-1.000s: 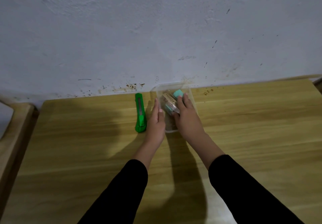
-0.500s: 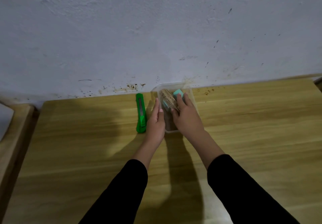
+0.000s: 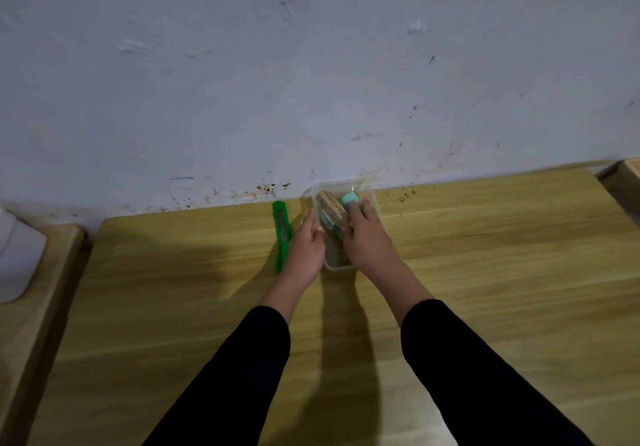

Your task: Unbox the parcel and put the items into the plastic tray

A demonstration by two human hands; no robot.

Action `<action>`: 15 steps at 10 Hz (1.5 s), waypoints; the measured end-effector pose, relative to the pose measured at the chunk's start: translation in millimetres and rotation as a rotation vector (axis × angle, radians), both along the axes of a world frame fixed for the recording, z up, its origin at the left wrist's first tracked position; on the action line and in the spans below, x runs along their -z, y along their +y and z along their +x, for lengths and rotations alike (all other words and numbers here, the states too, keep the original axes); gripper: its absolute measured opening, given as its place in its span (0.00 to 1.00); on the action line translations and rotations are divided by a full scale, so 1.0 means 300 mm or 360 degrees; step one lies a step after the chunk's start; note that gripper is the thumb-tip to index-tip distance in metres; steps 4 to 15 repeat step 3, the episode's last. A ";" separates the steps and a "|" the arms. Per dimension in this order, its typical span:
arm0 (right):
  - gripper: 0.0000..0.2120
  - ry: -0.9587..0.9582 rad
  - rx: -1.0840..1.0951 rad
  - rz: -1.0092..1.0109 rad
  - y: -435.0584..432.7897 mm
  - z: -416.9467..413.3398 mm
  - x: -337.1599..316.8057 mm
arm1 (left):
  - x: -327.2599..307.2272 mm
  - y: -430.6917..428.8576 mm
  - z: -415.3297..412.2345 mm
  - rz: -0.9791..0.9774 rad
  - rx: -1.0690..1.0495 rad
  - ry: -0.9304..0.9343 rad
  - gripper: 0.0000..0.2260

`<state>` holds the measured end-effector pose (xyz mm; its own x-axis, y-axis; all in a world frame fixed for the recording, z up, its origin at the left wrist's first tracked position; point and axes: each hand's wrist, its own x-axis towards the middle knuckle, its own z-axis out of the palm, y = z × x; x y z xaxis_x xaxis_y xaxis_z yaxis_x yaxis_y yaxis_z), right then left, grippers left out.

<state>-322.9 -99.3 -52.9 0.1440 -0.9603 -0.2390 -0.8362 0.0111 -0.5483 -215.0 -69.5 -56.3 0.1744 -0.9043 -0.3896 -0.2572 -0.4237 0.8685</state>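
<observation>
Clear plastic tray (image 3: 375, 203) sits mid-frame on the table (image 3: 485, 255) by the wall. Left hand (image 3: 306, 248), fingers flat and together, braces its side, likely steadying it; right hand (image 3: 367, 241) reaches in, touching the teal and tan items (image 3: 334, 208), grip unclear.

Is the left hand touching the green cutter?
Cannot tell. In the head view the left hand lies against the tray wall, right beside the cutter, and its back covers the cutter's near edge, hiding any gap or contact.
</observation>
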 end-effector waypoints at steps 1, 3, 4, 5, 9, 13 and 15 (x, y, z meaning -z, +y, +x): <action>0.24 0.0019 0.0018 0.0008 0.017 -0.008 -0.030 | -0.075 0.029 0.013 0.0036 0.0159 -0.0282 0.22; 0.26 -0.0038 -0.0003 -0.0016 0.257 -0.065 -0.103 | -0.203 0.213 0.085 0.0179 0.0896 -0.1055 0.26; 0.26 -0.0038 -0.0003 -0.0016 0.257 -0.065 -0.103 | -0.203 0.213 0.085 0.0179 0.0896 -0.1055 0.26; 0.26 -0.0038 -0.0003 -0.0016 0.257 -0.065 -0.103 | -0.203 0.213 0.085 0.0179 0.0896 -0.1055 0.26; 0.26 -0.0038 -0.0003 -0.0016 0.257 -0.065 -0.103 | -0.203 0.213 0.085 0.0179 0.0896 -0.1055 0.26; 0.26 -0.0038 -0.0003 -0.0016 0.257 -0.065 -0.103 | -0.203 0.213 0.085 0.0179 0.0896 -0.1055 0.26; 0.26 -0.0038 -0.0003 -0.0016 0.257 -0.065 -0.103 | -0.203 0.213 0.085 0.0179 0.0896 -0.1055 0.26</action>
